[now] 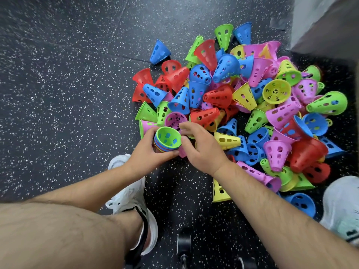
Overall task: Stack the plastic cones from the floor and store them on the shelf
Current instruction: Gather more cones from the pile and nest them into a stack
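Bare left thigh (54, 235) fills the bottom left corner, knee bent, with the left white sneaker (134, 193) planted on the speckled black rubber floor (58, 94). Right white sneaker (343, 208) sits at the right edge. Two shoes, two forearms, two hands in view.

Left hand (147, 150) is clamped on a nested stack of cones (168, 141), thumb on the near side and fingers wrapped around the far side. Stack's open end faces up; green cone on top, blue and red rims showing beneath. Exact count in the stack cannot be told.

Right hand (202, 146) is half open, fingers spread and curled. Thumb sits just beside the stack's rim and fingertips reach toward a purple cone (174, 119) lying mouth-up at the near edge of the pile. Whether it grips anything cannot be told.

Pile of loose cones (252, 105) lies on the floor ahead and to the right: red, blue, green, yellow, pink-purple, dozens in total, too jumbled to count by colour. One blue cone (159, 51) lies apart at the pile's far left. Grey block (326, 24) is in the top right corner.
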`<action>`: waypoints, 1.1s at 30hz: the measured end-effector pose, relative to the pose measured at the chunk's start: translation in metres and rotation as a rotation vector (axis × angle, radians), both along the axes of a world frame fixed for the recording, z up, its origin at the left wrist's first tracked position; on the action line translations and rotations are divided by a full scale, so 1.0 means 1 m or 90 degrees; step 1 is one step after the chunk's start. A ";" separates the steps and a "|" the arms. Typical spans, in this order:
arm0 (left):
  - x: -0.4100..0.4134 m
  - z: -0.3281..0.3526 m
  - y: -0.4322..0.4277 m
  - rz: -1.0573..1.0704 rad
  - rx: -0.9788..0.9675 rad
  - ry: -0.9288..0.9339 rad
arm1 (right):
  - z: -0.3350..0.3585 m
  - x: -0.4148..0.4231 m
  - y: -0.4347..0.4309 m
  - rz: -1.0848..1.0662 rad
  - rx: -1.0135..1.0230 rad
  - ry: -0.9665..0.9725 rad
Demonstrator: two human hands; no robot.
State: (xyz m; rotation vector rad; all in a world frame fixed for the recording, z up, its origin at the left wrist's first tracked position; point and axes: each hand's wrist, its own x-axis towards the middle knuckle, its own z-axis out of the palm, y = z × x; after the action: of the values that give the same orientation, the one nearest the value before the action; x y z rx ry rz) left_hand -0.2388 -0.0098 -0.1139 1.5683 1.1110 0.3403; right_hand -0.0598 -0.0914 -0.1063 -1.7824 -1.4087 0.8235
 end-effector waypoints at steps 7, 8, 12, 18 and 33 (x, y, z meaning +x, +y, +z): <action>-0.032 -0.007 -0.005 0.050 -0.013 0.025 | -0.030 -0.012 0.019 0.066 -0.016 -0.319; -0.034 -0.007 -0.005 0.050 -0.016 0.027 | -0.034 -0.015 0.019 0.076 -0.014 -0.350; -0.038 -0.008 -0.004 0.047 -0.024 0.037 | -0.041 -0.023 0.022 0.107 -0.011 -0.447; -0.037 -0.008 -0.003 0.037 -0.023 0.038 | -0.046 -0.023 0.019 0.092 -0.040 -0.472; -0.033 -0.006 0.002 0.057 -0.033 0.019 | 0.034 0.005 0.037 0.026 -0.029 -0.051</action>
State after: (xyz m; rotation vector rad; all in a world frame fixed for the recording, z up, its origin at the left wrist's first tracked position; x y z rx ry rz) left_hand -0.2716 -0.0078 -0.1201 1.4858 1.2074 0.3465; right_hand -0.0546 -0.0545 -0.0721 -1.8441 -1.4934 0.8190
